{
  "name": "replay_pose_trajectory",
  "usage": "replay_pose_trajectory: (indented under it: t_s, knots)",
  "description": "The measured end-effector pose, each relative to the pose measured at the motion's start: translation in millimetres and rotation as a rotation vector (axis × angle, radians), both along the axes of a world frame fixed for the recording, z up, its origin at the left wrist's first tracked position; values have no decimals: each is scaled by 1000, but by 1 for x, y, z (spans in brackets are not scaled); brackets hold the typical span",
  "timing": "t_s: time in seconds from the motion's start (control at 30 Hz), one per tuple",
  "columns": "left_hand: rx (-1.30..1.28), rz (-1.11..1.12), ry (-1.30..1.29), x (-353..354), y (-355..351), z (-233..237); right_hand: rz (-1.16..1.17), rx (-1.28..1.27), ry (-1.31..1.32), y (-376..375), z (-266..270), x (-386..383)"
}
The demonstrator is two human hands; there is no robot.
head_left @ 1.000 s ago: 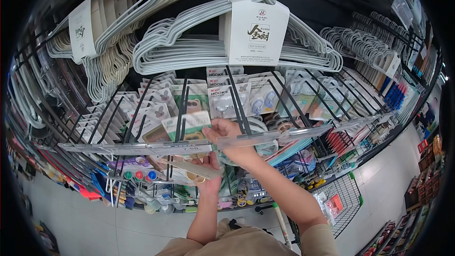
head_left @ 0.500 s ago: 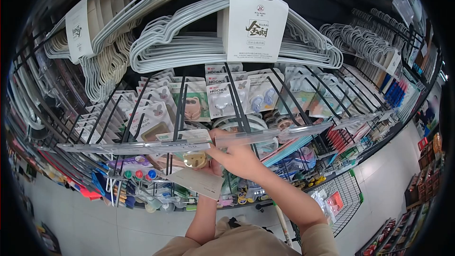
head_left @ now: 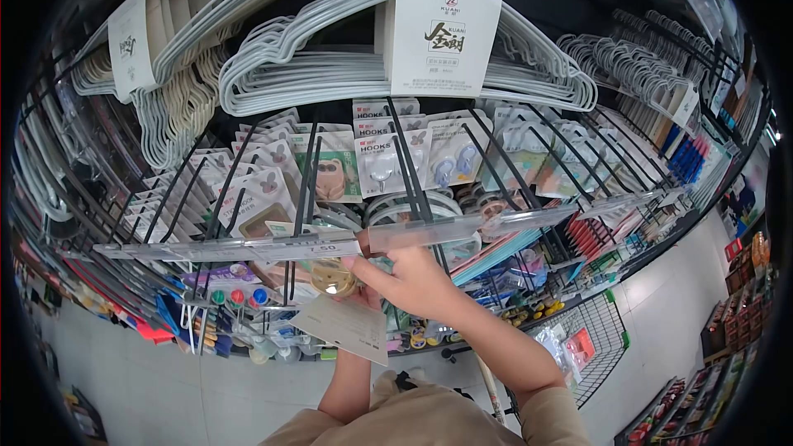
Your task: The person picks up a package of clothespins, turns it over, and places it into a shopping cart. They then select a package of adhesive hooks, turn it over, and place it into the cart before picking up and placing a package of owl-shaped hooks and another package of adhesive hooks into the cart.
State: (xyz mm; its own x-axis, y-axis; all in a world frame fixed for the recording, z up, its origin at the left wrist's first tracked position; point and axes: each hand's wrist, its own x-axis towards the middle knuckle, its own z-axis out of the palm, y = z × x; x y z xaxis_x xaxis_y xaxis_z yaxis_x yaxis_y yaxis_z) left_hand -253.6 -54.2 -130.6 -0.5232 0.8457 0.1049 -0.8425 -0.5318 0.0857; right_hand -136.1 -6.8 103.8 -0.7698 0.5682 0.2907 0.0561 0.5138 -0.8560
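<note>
My right hand (head_left: 405, 281) is at the front rail, its fingers bent at the end of the clear price strip (head_left: 322, 249). Its thumb lies beside a shiny gold-coloured round piece (head_left: 333, 277); what its fingers pinch is hidden. Below, my left hand (head_left: 369, 295) comes up from underneath, mostly covered by a pale card (head_left: 343, 329) that it holds tilted. Just behind the strip, carded hooks (head_left: 378, 167) and a green card with a pink piece (head_left: 332, 175) hang on black metal prongs.
Bundles of white hangers (head_left: 314, 74) with a paper label (head_left: 446, 37) hang above. More packs, including blue and pink ones, hang to the right. A wire shopping cart (head_left: 599, 339) holding packaged goods stands at lower right on the tiled floor (head_left: 157, 388).
The pale card has tipped further down at its near corner. My right hand has shifted slightly left along the strip, and a price reading 7.50 now shows beside it.
</note>
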Motion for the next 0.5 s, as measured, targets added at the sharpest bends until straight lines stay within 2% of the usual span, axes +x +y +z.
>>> replay_pose_trajectory:
  t_s: [0.1, 0.23, 0.4, 0.5]
  knots:
    - [-8, 11, 10, 5, -6, 4, 27, 6, 122, -3, 4, -1]
    - [-4, 20, 14, 9, -12, 2, 9, 28, 143, -6, 0, -4]
    - [13, 7, 23, 8, -21, -2, -10, -49, 252, -11, -10, -10]
    - [29, -4, 28, 8, -26, -2, 19, -144, 218, -13, -11, -8]
